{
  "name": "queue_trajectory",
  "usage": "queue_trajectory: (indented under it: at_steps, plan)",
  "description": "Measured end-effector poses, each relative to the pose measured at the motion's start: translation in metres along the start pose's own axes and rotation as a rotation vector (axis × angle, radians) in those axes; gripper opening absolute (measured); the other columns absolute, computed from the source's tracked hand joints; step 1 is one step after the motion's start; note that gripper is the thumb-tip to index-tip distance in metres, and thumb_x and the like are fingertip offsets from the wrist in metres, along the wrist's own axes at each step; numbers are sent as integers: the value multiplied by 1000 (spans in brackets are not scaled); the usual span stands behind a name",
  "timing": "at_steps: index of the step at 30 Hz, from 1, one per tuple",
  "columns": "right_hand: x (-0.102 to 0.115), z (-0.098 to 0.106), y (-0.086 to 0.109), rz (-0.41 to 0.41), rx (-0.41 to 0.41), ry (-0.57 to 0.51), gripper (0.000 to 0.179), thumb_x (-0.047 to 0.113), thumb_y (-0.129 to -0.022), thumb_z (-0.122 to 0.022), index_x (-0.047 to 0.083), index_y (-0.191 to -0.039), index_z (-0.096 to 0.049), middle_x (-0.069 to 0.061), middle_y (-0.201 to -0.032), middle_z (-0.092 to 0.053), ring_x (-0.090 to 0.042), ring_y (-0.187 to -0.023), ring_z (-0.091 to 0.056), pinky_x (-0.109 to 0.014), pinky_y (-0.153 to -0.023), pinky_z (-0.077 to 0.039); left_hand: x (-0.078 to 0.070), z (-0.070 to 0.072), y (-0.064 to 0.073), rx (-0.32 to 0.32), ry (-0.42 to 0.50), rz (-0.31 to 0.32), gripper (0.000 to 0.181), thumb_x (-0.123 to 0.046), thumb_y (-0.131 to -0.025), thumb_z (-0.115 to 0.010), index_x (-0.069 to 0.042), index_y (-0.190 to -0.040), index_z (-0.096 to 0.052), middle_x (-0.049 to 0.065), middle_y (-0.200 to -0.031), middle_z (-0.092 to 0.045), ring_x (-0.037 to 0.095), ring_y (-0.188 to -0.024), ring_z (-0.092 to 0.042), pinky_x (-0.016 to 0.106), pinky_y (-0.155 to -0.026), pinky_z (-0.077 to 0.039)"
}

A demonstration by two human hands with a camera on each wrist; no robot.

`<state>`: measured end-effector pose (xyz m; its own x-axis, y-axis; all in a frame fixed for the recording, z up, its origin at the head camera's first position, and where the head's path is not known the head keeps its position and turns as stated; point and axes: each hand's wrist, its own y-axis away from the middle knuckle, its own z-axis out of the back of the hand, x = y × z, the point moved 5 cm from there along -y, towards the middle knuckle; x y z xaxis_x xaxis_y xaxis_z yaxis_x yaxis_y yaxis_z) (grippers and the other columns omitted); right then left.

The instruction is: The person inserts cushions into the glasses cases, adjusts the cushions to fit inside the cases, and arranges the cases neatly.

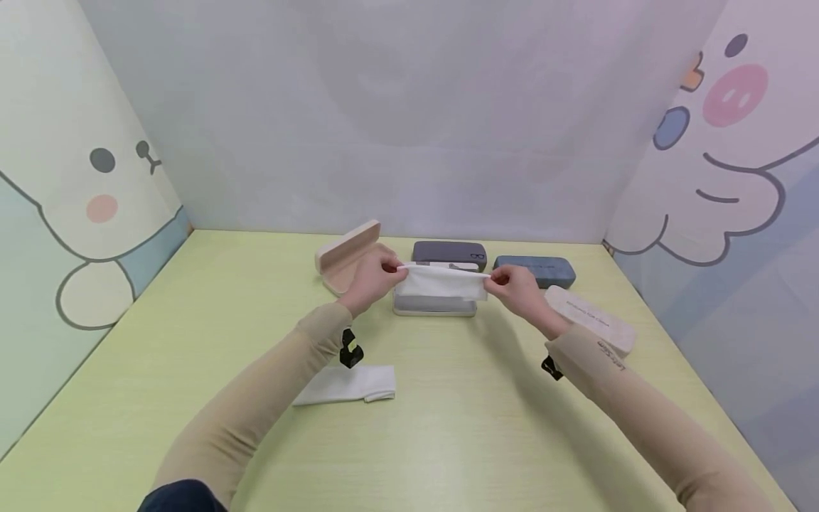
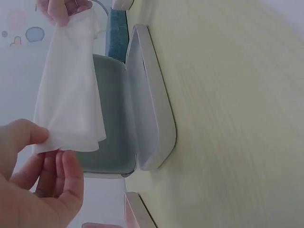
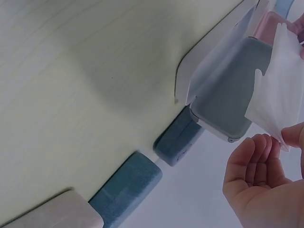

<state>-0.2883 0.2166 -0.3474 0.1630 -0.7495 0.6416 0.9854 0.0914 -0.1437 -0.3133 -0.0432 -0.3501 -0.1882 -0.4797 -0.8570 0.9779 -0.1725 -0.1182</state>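
A folded white cloth [image 1: 443,281] is stretched between both hands. My left hand [image 1: 372,276] pinches its left end between thumb and fingers, and my right hand [image 1: 517,290] pinches the right end. Directly beneath and behind the cloth stands an open glasses case [image 1: 435,313], pale outside with a grey lining. In the left wrist view the cloth hangs in front of the case's raised lid [image 2: 114,114], while the lower half [image 2: 159,99] rests on the table. Part of the case is hidden by the cloth.
An open pink case [image 1: 348,256] stands behind my left hand. At the back are a dark case [image 1: 448,250] and a blue case [image 1: 544,270]; a pale closed case [image 1: 591,320] lies beside my right forearm. Another folded white cloth [image 1: 348,384] lies near my left forearm.
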Motion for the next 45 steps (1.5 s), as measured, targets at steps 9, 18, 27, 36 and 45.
queue_trajectory:
  at_steps: [9,18,27,36,45]
  plan:
    - [-18,-21,-11,-154,115,-108,24,18,-93,-56,-3,-96,-67,-17,-84,-65,-12,-62,-48,-27,-61,-42,17,-6,-5,15,33,110,13,-8,-86,-67,2,-94,-70,7,-91,-63,13,-80,-52,18,-67,-42]
    - [-23,-35,-15,-148,162,-147,35,17,-92,-55,11,-59,-47,5,-52,-40,-12,-52,-26,-29,-59,-32,28,-13,-8,37,-18,185,16,-9,-87,-65,4,-97,-68,13,-98,-66,16,-86,-53,21,-72,-42]
    - [-26,-40,-19,-187,209,-154,35,16,-91,-54,8,-57,-48,4,-48,-38,-11,-50,-24,-28,-57,-30,35,-19,-12,34,-119,172,20,-11,-87,-66,4,-100,-69,18,-102,-70,22,-91,-59,31,-84,-48]
    - [-33,-44,-25,-237,209,-86,27,17,-92,-57,-1,-73,-64,4,-52,-46,-10,-52,-36,-26,-57,-36,40,-25,-13,28,-189,174,20,-10,-85,-66,6,-97,-69,20,-102,-70,32,-98,-62,38,-92,-48]
    - [-34,-47,-28,-237,174,-13,23,17,-89,-61,-4,-94,-70,2,-66,-55,-10,-61,-46,-22,-57,-39,40,-28,-13,-23,-263,141,16,-9,-84,-66,5,-90,-71,18,-95,-71,32,-95,-63,40,-91,-48]
